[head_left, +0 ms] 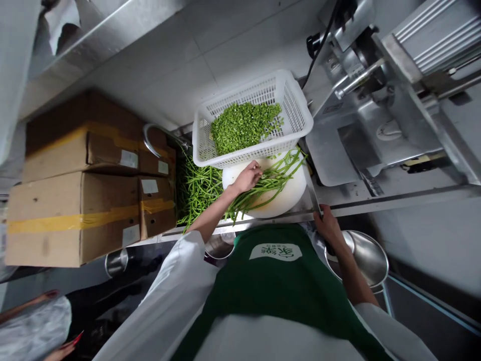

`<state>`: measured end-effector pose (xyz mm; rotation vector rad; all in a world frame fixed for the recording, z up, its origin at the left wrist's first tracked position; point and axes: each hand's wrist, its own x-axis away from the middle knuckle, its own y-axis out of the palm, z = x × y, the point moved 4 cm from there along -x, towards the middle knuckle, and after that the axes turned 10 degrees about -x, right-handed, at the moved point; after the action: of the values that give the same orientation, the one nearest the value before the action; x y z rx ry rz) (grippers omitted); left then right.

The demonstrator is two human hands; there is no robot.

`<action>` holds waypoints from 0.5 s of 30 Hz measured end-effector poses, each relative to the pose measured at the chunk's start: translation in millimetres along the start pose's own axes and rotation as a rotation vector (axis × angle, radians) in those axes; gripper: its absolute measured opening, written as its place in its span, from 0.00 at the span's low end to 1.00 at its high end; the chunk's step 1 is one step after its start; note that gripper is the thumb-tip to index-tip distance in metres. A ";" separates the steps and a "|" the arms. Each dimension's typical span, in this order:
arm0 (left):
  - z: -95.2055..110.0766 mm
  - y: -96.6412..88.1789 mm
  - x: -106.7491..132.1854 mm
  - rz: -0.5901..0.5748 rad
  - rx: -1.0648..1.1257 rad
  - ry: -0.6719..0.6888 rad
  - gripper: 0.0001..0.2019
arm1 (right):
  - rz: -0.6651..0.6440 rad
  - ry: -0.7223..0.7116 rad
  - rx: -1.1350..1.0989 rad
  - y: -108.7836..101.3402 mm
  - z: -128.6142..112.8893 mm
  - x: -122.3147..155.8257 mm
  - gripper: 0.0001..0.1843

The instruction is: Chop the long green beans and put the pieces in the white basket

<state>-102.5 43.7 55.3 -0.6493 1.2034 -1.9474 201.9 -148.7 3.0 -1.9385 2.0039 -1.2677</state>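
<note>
My left hand (248,177) lies on a bundle of long green beans (276,180), its fingers bent together around some stalks. The bundle stretches over a round white cutting board (295,188). At the board's right, by the counter's front edge, my right hand (326,223) is closed around the dark handle of a knife. The narrow metal blade (312,189) points away from me, apart from the beans. Behind the board stands a white plastic basket (296,131) holding a heap of chopped green beans (242,128). More whole long beans (201,188) are piled left of the board.
Stacked cardboard boxes (108,210) stand at the left, near a curved metal handle (152,143). A metal slicing machine (376,115) occupies the right side. Below the counter edge are metal pots (370,258). Another person's sleeve (33,323) shows at lower left.
</note>
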 end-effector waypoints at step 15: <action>-20.9 18.4 0.8 -0.067 -0.068 -0.257 0.13 | -0.006 0.028 -0.010 0.3 -3.3 0.0 0.28</action>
<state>-112.2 48.8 29.7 -0.9555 1.1026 -1.8172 199.7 -147.2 5.0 -1.9440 2.0228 -1.2952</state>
